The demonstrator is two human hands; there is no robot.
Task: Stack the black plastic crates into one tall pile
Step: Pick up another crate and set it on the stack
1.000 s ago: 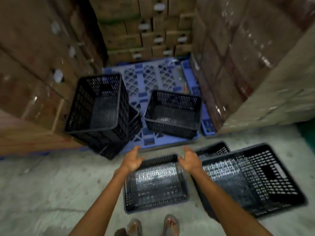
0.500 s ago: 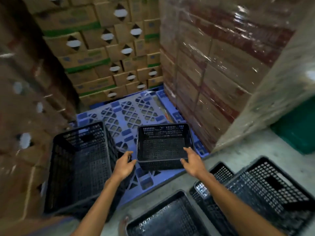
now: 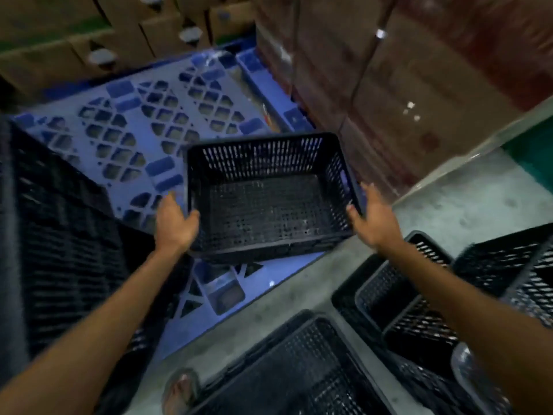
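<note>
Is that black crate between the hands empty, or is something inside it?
Empty. The crate sits upright on the blue pallet, and its perforated floor shows bare.

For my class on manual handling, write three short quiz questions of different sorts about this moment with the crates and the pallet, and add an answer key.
1. True or false: the left hand and right hand are at opposite sides of the same black crate.
2. Multiple choice: that crate rests on A) the concrete floor, B) the blue pallet, C) a cardboard box.
3. Fill in: inside, the crate is ____.

Key: 1 true. 2 B. 3 empty.
</note>
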